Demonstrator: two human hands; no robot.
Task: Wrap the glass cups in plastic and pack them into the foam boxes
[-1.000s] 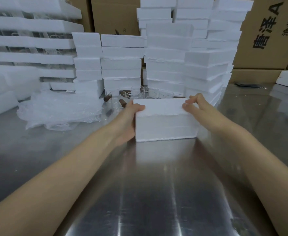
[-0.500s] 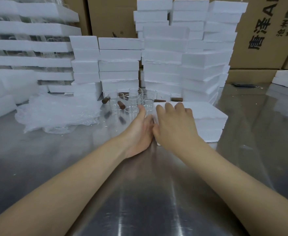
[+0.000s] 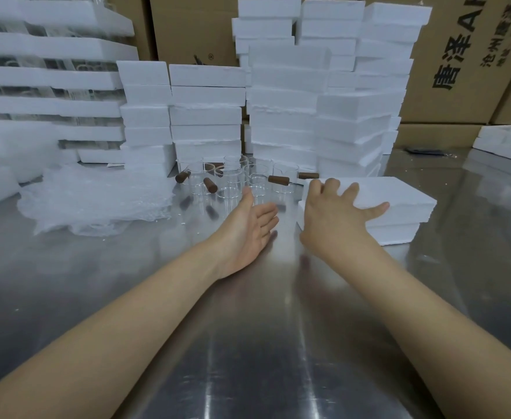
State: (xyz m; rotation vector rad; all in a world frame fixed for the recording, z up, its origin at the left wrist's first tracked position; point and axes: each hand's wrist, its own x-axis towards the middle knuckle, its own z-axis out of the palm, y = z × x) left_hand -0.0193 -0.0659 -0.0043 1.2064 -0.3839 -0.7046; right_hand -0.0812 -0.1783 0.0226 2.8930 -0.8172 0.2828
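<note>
White foam fills this head view – a closed foam box [image 3: 399, 201] lies flat on the steel table [image 3: 248, 343], right of centre, broad face up. Its long axis runs roughly left to right across the table and one long side is turned towards the person. A seam along that side splits it into upper and lower halves.

The right hand [image 3: 330, 219] is down on the box's near left corner, palm down, fingers [image 3: 351, 190] spread wide and straight over the top – pressing flat, not curled round anything. The left hand [image 3: 248, 234] is just beside it, clear of the box, turned on its edge with the thumb up and the fingers straight and together, holding nothing. Whether its lower edge touches the steel, I cannot tell.

Just beyond the left hand stands a cluster of glass cups [image 3: 233, 182], upright, mouths up, their brown wooden handles [image 3: 210, 185] sticking out sideways in different directions. To their left is a crumpled heap of clear plastic wrap [image 3: 97, 198]. Behind them rise stacks of foam boxes [image 3: 284, 101], with cardboard cartons [image 3: 460, 71] at the back
</note>
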